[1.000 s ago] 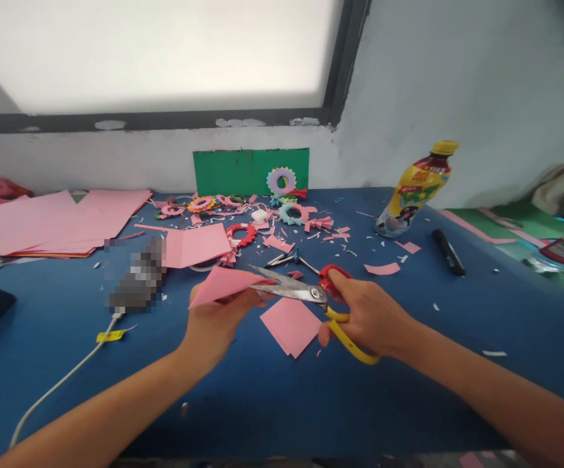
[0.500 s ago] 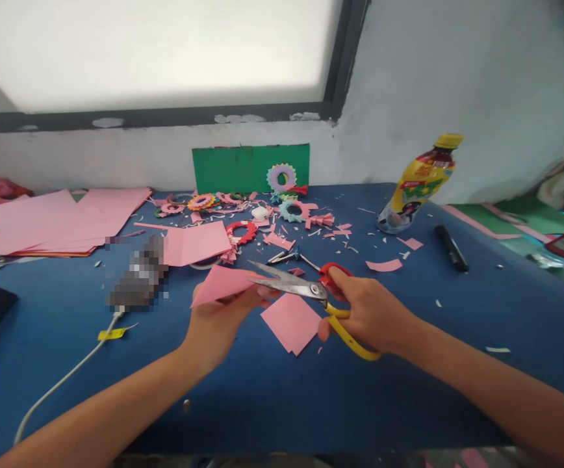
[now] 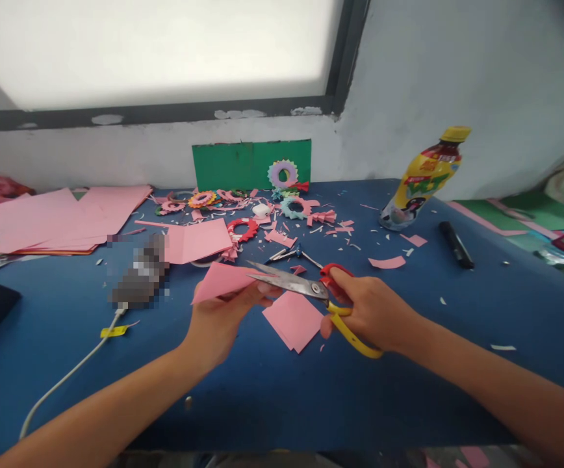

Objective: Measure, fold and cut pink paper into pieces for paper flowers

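Note:
A folded piece of pink paper (image 3: 223,279) is pinched in my left hand (image 3: 218,318), its pointed corner toward the lower left. My right hand (image 3: 372,309) grips scissors (image 3: 318,289) with one red and one yellow handle. Their blades point left and lie at the right edge of the folded paper, only slightly parted. Below the blades, pink paper squares (image 3: 294,322) rest on the blue table (image 3: 282,403). Just beyond the scissors lies a compass-like metal tool (image 3: 297,252), partly hidden.
Pink sheets (image 3: 58,221) are piled at the left. Cut paper rings (image 3: 243,230) and scraps lie at the back before a green board (image 3: 253,166). A drink bottle (image 3: 423,182) and a black marker (image 3: 456,246) are at the right. A white cable (image 3: 67,377) crosses the left side.
The scissor blades have closed a little at the paper's edge. Both hands stay nearly in place, and the view has shifted slightly.

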The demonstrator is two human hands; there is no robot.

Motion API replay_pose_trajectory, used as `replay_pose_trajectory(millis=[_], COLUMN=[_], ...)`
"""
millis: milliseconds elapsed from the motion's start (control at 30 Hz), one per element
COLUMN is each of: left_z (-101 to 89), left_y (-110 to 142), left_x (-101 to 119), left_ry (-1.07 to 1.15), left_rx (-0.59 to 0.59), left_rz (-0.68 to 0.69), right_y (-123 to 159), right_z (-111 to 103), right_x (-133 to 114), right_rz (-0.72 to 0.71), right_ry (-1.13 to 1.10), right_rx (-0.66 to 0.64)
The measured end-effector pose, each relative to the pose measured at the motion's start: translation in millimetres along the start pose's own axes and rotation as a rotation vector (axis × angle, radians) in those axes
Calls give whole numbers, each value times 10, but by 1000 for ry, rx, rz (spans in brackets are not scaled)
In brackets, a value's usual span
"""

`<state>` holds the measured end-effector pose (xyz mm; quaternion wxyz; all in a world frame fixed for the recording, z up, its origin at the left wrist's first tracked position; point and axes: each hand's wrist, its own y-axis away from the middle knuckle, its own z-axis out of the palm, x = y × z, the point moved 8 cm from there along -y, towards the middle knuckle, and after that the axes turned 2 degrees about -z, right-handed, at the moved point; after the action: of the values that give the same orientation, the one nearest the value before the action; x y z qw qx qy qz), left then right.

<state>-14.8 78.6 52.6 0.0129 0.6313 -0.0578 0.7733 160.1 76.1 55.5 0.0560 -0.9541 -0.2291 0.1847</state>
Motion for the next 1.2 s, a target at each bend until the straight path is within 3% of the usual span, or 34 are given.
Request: replay_pose_trajectory(millis=[433,667,900,1100,1200], left_z=[7,-3,-46,-82,-74], left_y=[5,-7,-40,-77,-101], left_x=[-23,-28,-71,-97,-121], left_ry=[93,121,126,13,-59], left_rx=[15,48,78,76,44], left_rz=[-35,-81,-130,-135,-171], right_y=[5,-15,-105,-129,-128], right_z=[-27,34,80,30,-4], right_x=[-36,67,493,1173,1448], right_rz=[-47,39,230,517,577], right_ry=[101,14,74,246,291], right_rx=[18,-42,-111,-147,-125])
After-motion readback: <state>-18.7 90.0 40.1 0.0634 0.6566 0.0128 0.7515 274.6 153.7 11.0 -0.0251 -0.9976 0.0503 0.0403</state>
